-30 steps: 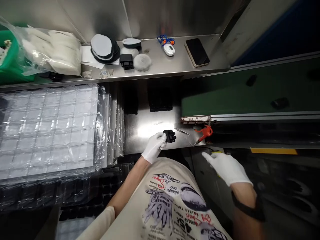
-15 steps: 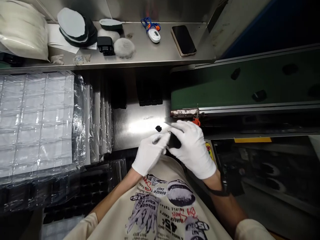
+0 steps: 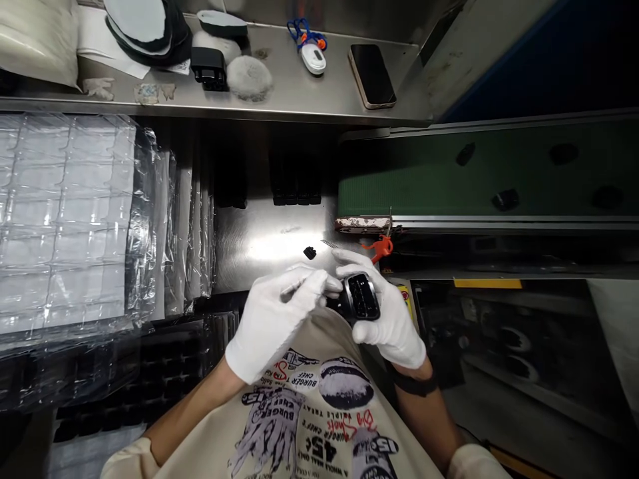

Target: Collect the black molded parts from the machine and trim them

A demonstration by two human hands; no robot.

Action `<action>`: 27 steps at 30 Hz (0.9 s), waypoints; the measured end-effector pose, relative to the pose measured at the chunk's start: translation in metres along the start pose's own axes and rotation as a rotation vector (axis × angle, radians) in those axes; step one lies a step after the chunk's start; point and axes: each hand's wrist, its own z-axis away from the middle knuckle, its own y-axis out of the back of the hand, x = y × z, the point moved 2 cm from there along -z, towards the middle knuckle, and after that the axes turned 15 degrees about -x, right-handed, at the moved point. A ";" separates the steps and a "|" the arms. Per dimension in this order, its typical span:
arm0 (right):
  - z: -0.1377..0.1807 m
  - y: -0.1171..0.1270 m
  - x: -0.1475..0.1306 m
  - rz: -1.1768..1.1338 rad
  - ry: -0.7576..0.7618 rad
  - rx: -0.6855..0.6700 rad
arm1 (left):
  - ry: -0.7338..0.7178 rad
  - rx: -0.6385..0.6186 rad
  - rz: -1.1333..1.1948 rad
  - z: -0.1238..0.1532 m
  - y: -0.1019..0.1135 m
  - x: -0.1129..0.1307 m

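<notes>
My right hand (image 3: 387, 316) in a white glove grips a black plastic part with a silver rim (image 3: 363, 297), its ribbed hollow side facing up. My left hand (image 3: 284, 309), also gloved, has its thumb and fingers pinched together at the part's left edge; what lies between the fingertips is hidden. By the right index finger a thin metal strip (image 3: 330, 244) shows above the steel bench; I cannot tell whether it is held. A small black piece (image 3: 310, 253) sits on the bench just beyond both hands.
Orange-handled scissors (image 3: 382, 248) stand beside the green conveyor belt (image 3: 424, 179), which carries several dark parts. Clear plastic trays (image 3: 64, 219) are stacked at left. Black blocks (image 3: 297, 189) stand farther back. A shelf (image 3: 309, 100) above holds a phone (image 3: 372, 76).
The black part with the silver rim has come into view in my right hand. My left hand has moved slightly left and turned. The whole view has shifted a little.
</notes>
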 end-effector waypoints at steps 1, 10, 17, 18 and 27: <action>0.000 0.000 0.001 -0.006 0.006 -0.005 | 0.002 -0.001 -0.012 0.000 0.001 0.000; -0.001 -0.007 0.002 0.527 0.105 0.140 | -0.210 0.042 -0.276 0.002 0.003 0.004; -0.004 -0.018 0.012 1.251 0.324 0.427 | -0.387 0.094 -0.676 0.001 -0.009 0.007; -0.006 -0.018 0.013 1.297 0.325 0.428 | -0.357 0.084 -0.676 0.000 -0.010 0.005; 0.006 0.007 0.001 0.949 0.374 0.535 | -0.304 0.159 -0.202 0.004 0.007 -0.026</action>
